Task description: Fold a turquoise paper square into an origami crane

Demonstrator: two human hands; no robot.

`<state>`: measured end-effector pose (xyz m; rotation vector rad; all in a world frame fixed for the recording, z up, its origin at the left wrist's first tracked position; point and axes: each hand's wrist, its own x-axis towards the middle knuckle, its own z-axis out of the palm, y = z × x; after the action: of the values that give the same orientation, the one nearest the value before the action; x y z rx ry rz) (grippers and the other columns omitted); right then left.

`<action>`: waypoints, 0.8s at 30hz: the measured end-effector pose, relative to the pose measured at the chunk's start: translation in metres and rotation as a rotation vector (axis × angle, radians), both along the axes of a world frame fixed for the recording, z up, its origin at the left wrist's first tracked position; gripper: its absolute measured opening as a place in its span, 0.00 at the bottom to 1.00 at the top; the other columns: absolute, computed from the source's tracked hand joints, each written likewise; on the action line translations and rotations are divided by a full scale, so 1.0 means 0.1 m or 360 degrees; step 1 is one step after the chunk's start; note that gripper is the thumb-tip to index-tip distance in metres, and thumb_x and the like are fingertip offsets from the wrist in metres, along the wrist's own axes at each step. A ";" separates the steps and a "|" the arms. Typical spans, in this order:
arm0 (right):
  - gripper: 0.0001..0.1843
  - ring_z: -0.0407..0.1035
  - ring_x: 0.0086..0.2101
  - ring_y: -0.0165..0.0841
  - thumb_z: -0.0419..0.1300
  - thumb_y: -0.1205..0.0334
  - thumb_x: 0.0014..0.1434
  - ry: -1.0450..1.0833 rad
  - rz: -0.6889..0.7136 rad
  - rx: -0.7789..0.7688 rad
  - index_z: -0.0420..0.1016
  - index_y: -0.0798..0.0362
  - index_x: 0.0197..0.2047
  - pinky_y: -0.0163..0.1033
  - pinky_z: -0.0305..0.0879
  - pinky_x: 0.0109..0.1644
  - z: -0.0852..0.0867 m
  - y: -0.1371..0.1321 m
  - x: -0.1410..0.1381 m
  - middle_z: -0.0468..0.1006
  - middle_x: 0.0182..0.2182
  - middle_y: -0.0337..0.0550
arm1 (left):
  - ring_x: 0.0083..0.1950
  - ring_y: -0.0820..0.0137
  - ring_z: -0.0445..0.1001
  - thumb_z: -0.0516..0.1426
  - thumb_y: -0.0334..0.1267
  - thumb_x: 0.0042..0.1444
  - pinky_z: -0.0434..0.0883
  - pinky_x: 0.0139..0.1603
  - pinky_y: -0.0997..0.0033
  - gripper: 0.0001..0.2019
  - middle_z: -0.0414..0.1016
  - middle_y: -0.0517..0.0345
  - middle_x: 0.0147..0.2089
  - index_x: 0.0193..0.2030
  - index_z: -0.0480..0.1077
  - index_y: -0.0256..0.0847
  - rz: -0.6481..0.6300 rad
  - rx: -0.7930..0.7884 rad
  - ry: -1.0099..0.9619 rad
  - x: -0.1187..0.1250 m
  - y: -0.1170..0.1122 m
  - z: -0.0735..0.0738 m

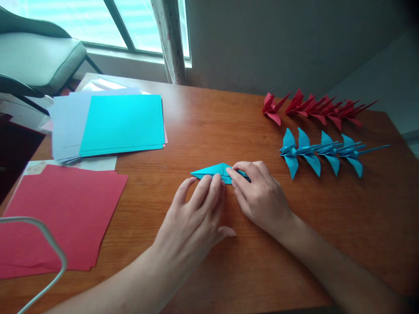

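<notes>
A folded blue paper [212, 170] lies on the table as a slim, pointed diamond with a center crease. On its near edge rest the fingertips of my left hand [193, 213], which is open with fingers apart and thumb stretched out to the side. My right hand [262, 192] is closed on the paper's right end, its fingers bent and pressed on the fold. Part of that end is hidden under the fingers, and the right thumb cannot be made out.
Several blue paper cranes [307, 150] stand in a row at the right, behind them red paper cranes [304, 104]. Left lie stacks of blue paper [124, 122], white paper [68, 122] and red paper [65, 213]. A white cable [60, 257] curves across the lower left.
</notes>
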<state>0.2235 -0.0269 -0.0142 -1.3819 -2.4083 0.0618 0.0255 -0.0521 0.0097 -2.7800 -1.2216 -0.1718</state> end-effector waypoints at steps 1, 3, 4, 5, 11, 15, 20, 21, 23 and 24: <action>0.18 0.66 0.45 0.44 0.54 0.67 0.66 -0.0034 -0.0018 0.0017 0.74 0.54 0.57 0.50 0.69 0.47 0.01 0.00 0.00 0.77 0.49 0.53 | 0.61 0.50 0.71 0.61 0.61 0.57 0.67 0.60 0.48 0.36 0.72 0.39 0.65 0.59 0.72 0.28 0.0030 -0.0006 -0.0012 0.00 0.01 0.00; 0.16 0.67 0.43 0.43 0.55 0.66 0.66 -0.0096 -0.0040 0.0050 0.75 0.54 0.55 0.49 0.68 0.44 0.04 -0.01 0.01 0.78 0.45 0.52 | 0.57 0.51 0.73 0.61 0.61 0.55 0.67 0.56 0.49 0.37 0.74 0.41 0.62 0.59 0.72 0.30 0.0091 -0.0034 -0.0045 -0.02 0.06 -0.01; 0.15 0.67 0.41 0.43 0.56 0.65 0.66 -0.0117 -0.0039 0.0069 0.75 0.54 0.54 0.48 0.67 0.43 0.05 -0.02 0.02 0.79 0.44 0.51 | 0.57 0.51 0.73 0.61 0.61 0.56 0.67 0.56 0.50 0.36 0.74 0.42 0.62 0.60 0.72 0.31 0.0101 -0.0056 -0.0068 -0.04 0.09 -0.02; 0.14 0.67 0.40 0.42 0.56 0.65 0.66 -0.0132 -0.0025 0.0086 0.76 0.54 0.53 0.48 0.67 0.42 0.06 -0.02 0.03 0.79 0.42 0.50 | 0.58 0.51 0.72 0.60 0.61 0.58 0.66 0.55 0.50 0.34 0.74 0.43 0.62 0.60 0.71 0.32 0.0110 -0.0063 -0.0109 -0.05 0.13 -0.02; 0.14 0.67 0.40 0.42 0.56 0.64 0.67 -0.0046 0.0230 0.0060 0.77 0.59 0.52 0.48 0.69 0.43 0.08 -0.08 -0.01 0.80 0.41 0.52 | 0.64 0.47 0.66 0.50 0.56 0.67 0.63 0.59 0.45 0.30 0.68 0.42 0.68 0.64 0.66 0.34 0.0105 -0.0197 -0.0275 -0.14 0.29 -0.05; 0.15 0.68 0.42 0.40 0.55 0.68 0.67 0.0106 0.0419 -0.0006 0.77 0.58 0.54 0.46 0.71 0.47 0.05 -0.09 -0.03 0.80 0.42 0.51 | 0.68 0.48 0.63 0.53 0.46 0.67 0.61 0.66 0.45 0.24 0.64 0.40 0.70 0.67 0.64 0.38 0.0097 -0.0231 -0.0270 -0.15 0.30 -0.08; 0.14 0.70 0.47 0.41 0.60 0.67 0.64 0.0246 0.0393 0.0068 0.77 0.53 0.53 0.49 0.70 0.52 0.02 0.02 0.12 0.79 0.48 0.50 | 0.67 0.49 0.64 0.53 0.38 0.67 0.62 0.67 0.43 0.21 0.65 0.41 0.68 0.66 0.66 0.44 0.0013 -0.0216 -0.0244 -0.17 0.32 -0.10; 0.15 0.70 0.48 0.42 0.61 0.65 0.64 0.0230 0.0399 0.0073 0.77 0.53 0.54 0.50 0.70 0.52 0.02 0.04 0.15 0.79 0.49 0.51 | 0.67 0.49 0.64 0.52 0.37 0.67 0.63 0.67 0.43 0.21 0.65 0.41 0.68 0.66 0.66 0.44 0.0006 -0.0207 -0.0244 -0.17 0.33 -0.11; 0.15 0.71 0.47 0.43 0.63 0.63 0.63 0.0203 0.0467 0.0052 0.77 0.54 0.53 0.50 0.70 0.52 0.01 0.09 0.21 0.80 0.47 0.51 | 0.66 0.49 0.65 0.52 0.37 0.67 0.64 0.66 0.44 0.21 0.66 0.41 0.67 0.65 0.67 0.44 -0.0006 -0.0190 -0.0245 -0.18 0.35 -0.11; 0.14 0.72 0.47 0.42 0.64 0.63 0.63 0.0209 0.0497 0.0040 0.77 0.55 0.52 0.50 0.71 0.51 0.01 0.11 0.22 0.80 0.47 0.51 | 0.66 0.50 0.66 0.52 0.37 0.67 0.64 0.66 0.44 0.20 0.67 0.42 0.67 0.65 0.67 0.44 -0.0010 -0.0184 -0.0243 -0.18 0.35 -0.11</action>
<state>0.2457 -0.0164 -0.0137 -0.9489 -2.4808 0.1945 0.0076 -0.0168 -0.0018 -2.9169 -1.2959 -0.3299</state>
